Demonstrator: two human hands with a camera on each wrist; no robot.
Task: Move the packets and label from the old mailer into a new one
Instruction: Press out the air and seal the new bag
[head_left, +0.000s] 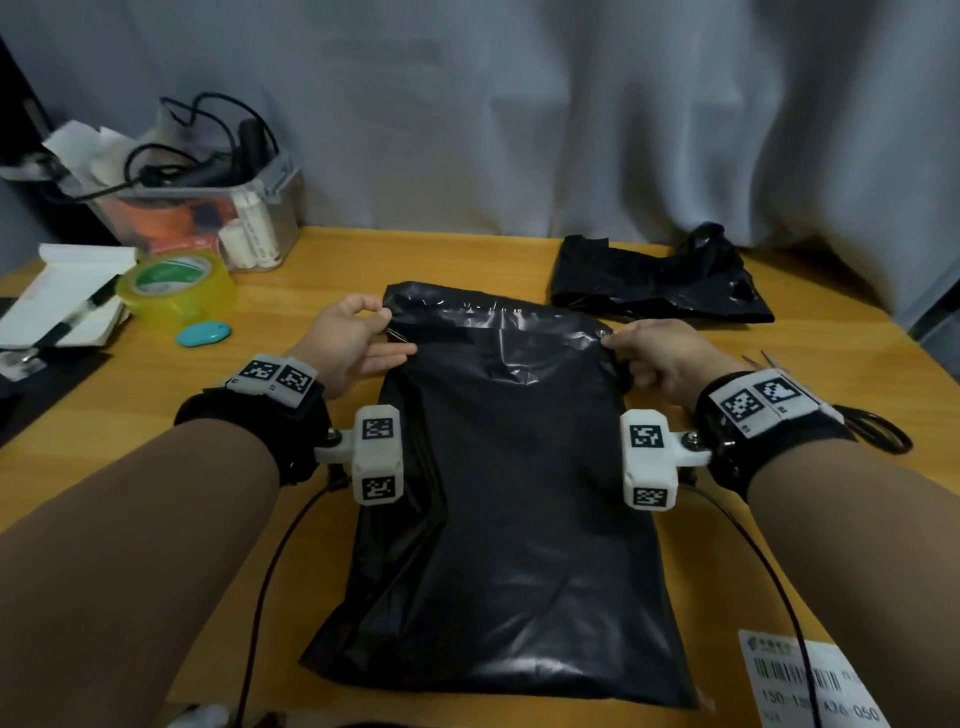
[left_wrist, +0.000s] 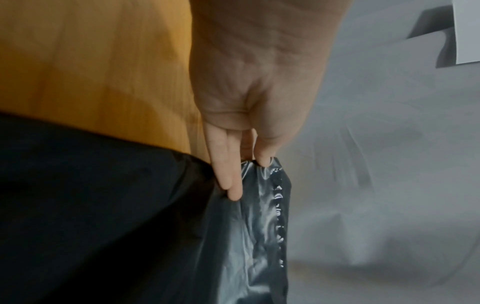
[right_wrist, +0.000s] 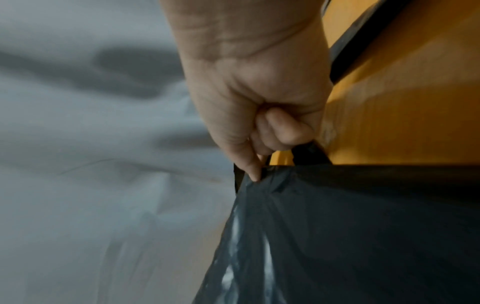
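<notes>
on the counter (head_left: 218, 519), both hands pinch the black mailer's (head_left: 498, 519) flap: left hand (head_left: 348, 338) at ten o'clock, right hand (head_left: 660, 358) at two, fingers clamped.

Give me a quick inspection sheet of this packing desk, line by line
Surface: wooden table.
Job's things: black mailer flat at centre, flap end away from the person; crumpled black mailer at far right; shipping label at near right.
Clutter: tape roll, teal oval item, clear bin, scissors, white box with a pen.
Hands: left hand and right hand each pinch a far corner of the black mailer.
Cables: wrist camera cable trails toward the person.
Surroundings: grey curtain behind.
</notes>
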